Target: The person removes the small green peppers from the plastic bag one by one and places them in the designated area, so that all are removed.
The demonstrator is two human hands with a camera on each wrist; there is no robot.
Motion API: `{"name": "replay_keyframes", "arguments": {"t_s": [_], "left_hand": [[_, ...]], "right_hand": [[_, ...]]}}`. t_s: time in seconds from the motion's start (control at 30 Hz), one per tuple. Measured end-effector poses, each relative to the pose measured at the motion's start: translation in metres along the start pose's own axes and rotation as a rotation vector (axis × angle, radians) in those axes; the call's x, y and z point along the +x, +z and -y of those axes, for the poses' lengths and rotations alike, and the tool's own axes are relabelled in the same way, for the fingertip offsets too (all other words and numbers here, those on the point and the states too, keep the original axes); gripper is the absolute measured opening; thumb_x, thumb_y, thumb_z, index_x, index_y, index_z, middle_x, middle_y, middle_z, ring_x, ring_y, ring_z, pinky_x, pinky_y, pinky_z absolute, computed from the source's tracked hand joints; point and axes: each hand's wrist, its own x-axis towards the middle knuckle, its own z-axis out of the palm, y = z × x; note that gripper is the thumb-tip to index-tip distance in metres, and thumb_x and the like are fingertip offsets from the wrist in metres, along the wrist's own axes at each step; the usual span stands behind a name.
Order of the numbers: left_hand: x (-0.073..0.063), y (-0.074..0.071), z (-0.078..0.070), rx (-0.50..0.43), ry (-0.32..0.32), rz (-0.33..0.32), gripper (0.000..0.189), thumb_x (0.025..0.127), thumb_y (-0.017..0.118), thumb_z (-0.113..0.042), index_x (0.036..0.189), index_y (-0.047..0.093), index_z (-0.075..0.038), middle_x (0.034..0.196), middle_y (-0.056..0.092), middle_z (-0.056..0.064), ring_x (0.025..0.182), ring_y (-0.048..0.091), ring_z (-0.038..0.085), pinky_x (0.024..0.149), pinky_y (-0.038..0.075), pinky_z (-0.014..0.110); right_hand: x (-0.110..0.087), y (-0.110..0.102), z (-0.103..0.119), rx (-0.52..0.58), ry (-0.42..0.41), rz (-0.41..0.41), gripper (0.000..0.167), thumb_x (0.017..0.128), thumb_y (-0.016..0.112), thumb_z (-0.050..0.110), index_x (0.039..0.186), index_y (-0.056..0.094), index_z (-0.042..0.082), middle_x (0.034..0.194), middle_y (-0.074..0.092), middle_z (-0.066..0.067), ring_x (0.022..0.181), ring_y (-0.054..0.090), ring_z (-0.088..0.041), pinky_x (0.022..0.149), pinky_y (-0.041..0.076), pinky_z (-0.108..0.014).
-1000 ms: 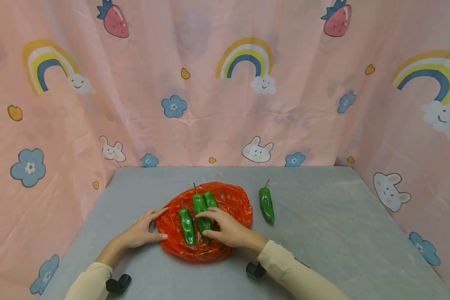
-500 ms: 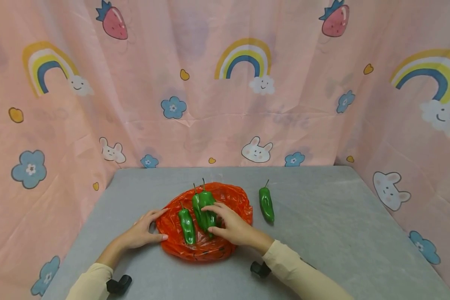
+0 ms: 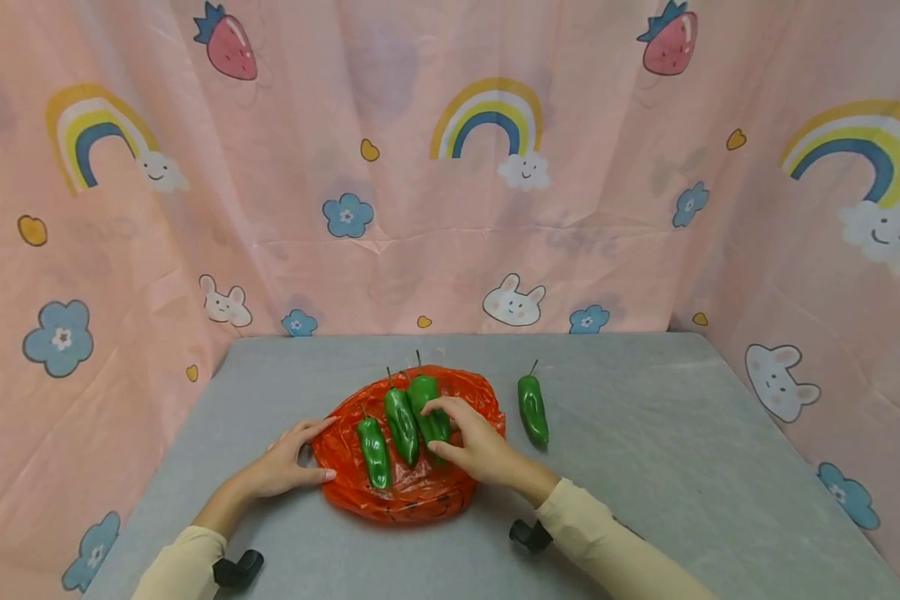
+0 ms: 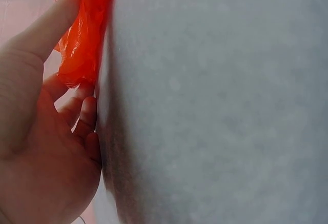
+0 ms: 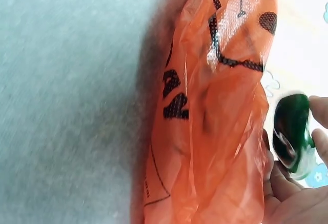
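A crumpled red plastic bag (image 3: 450, 379) lies on the grey table with its mouth spread. Two green chili peppers, a left one (image 3: 374, 454) and a middle one (image 3: 401, 425), rest over it. A third green chili pepper (image 3: 423, 390) is held by my right hand (image 3: 483, 446), between thumb and fingers, over the bag's right half; the right wrist view shows this pepper (image 5: 291, 129) above the bag's side. My left hand (image 3: 281, 464) touches the bag's left edge, thumb and fingers spread apart. In the left wrist view the thumb (image 4: 51, 24) lies along the red plastic.
Another green chili pepper (image 3: 533, 408) lies on the table (image 3: 645, 467), right of the bag. Pink printed curtains (image 3: 420, 275) enclose the table at the back and sides. A black wrist fitting (image 3: 237, 569) sits below the left forearm, a similar fitting (image 3: 530, 536) by the right sleeve.
My right hand has moved right, carrying the held pepper away from the middle one and slightly farther back over the bag. The left hand and the bag stay where they were.
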Motion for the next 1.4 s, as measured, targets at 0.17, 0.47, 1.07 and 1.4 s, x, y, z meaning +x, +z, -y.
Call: {"name": "replay_keyframes", "arguments": {"t_s": [0.17, 0.47, 1.07, 1.4], "left_hand": [[0.001, 0.001, 0.002, 0.002, 0.001, -0.001, 0.087, 0.085, 0.08, -0.041, 0.157, 0.038, -0.017, 0.152, 0.042, 0.017, 0.14, 0.035, 0.045, 0.109, 0.026, 0.074], [0.002, 0.001, 0.002, 0.013, 0.016, -0.014, 0.087, 0.085, 0.079, -0.044, 0.157, 0.039, -0.016, 0.151, 0.043, 0.017, 0.14, 0.036, 0.045, 0.108, 0.027, 0.074], [0.003, 0.001, 0.003, -0.004, -0.024, 0.017, 0.088, 0.085, 0.079, -0.044, 0.158, 0.036, -0.018, 0.153, 0.041, 0.018, 0.141, 0.034, 0.046, 0.109, 0.025, 0.076], [0.002, 0.001, 0.001, 0.016, 0.003, 0.001, 0.088, 0.085, 0.08, -0.044, 0.158, 0.038, -0.017, 0.151, 0.044, 0.019, 0.14, 0.037, 0.048, 0.108, 0.028, 0.075]], "right_hand": [[-0.001, -0.004, -0.005, -0.001, -0.006, -0.008, 0.038, 0.096, 0.068, 0.009, 0.13, 0.053, 0.016, 0.137, 0.056, -0.006, 0.128, 0.053, -0.023, 0.104, 0.047, -0.05], [-0.005, -0.016, -0.009, 0.015, -0.069, -0.034, 0.057, 0.098, 0.062, 0.003, 0.15, 0.045, 0.017, 0.153, 0.046, -0.012, 0.142, 0.044, -0.033, 0.113, 0.039, -0.058], [-0.018, -0.046, -0.018, 0.091, 0.039, -0.054, 0.068, 0.098, 0.064, 0.005, 0.156, 0.036, 0.024, 0.153, 0.044, -0.018, 0.118, 0.064, -0.035, 0.088, 0.059, -0.041], [-0.025, -0.059, -0.031, 0.117, 0.054, -0.101, 0.065, 0.097, 0.065, 0.005, 0.155, 0.038, 0.017, 0.135, 0.049, -0.026, 0.094, 0.066, -0.024, 0.073, 0.055, -0.027]]}}
